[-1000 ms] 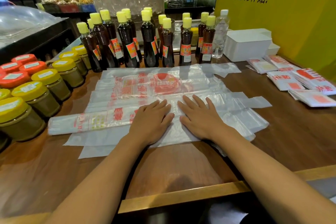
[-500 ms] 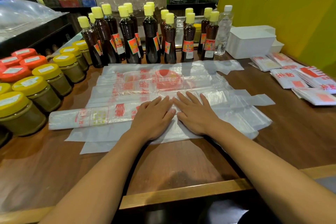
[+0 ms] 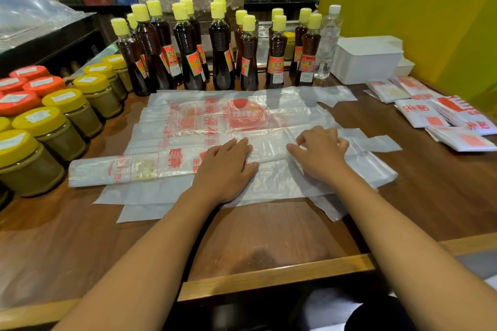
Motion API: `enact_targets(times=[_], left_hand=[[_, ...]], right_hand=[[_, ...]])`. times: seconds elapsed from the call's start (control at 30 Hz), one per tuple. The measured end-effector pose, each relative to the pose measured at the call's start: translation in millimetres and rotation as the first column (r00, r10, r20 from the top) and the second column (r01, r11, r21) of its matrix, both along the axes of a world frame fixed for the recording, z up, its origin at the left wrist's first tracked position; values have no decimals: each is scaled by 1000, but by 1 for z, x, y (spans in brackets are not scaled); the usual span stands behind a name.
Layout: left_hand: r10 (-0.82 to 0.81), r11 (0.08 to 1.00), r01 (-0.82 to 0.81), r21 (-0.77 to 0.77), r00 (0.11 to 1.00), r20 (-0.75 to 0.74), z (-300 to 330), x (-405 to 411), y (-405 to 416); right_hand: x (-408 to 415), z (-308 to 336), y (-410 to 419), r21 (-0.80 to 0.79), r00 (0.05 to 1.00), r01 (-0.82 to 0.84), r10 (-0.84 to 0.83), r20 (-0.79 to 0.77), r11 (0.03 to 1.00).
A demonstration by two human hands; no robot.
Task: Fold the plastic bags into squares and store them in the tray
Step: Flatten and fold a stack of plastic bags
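- The bags overlap so much on the table that I cannot count the layers; the red print on them is too faint through the plastic to read.
- The jars run off the left edge, and the tray shows only its white outside, so I cannot see what it holds.
- The left hand lies flat, fingers straight and together, pressing the nearest bag, a long folded strip across the front of the pile.
- The right hand sits just beside it on the same strip, fingers curled; whether they pinch the plastic or only rest on it I cannot tell.
- Folded squares lie at the right of the table, near the tray and apart from the flat pile.
- Dark bottles with yellow caps stand in rows behind the bags.
- A yellow wall with black lettering rises at the right; shop shelves fill the back, blurred.
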State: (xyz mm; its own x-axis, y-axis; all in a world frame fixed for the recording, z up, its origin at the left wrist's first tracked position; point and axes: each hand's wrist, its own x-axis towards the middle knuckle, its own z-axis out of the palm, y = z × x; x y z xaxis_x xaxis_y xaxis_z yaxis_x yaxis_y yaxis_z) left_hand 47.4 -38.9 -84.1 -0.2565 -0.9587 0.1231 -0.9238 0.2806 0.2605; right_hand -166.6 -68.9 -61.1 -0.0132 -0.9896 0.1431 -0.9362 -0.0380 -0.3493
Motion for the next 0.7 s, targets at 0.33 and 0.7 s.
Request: enact_targets(times=[0.33, 0.7], left_hand=[[12, 1000, -12, -4, 994, -106, 5, -2, 4], [-65, 998, 63, -18, 986, -156, 24, -4, 9]], right_hand=[[20, -1, 5, -96, 868, -87, 123, 481, 992], [3, -5, -13, -136, 872, -91, 145, 468, 987]])
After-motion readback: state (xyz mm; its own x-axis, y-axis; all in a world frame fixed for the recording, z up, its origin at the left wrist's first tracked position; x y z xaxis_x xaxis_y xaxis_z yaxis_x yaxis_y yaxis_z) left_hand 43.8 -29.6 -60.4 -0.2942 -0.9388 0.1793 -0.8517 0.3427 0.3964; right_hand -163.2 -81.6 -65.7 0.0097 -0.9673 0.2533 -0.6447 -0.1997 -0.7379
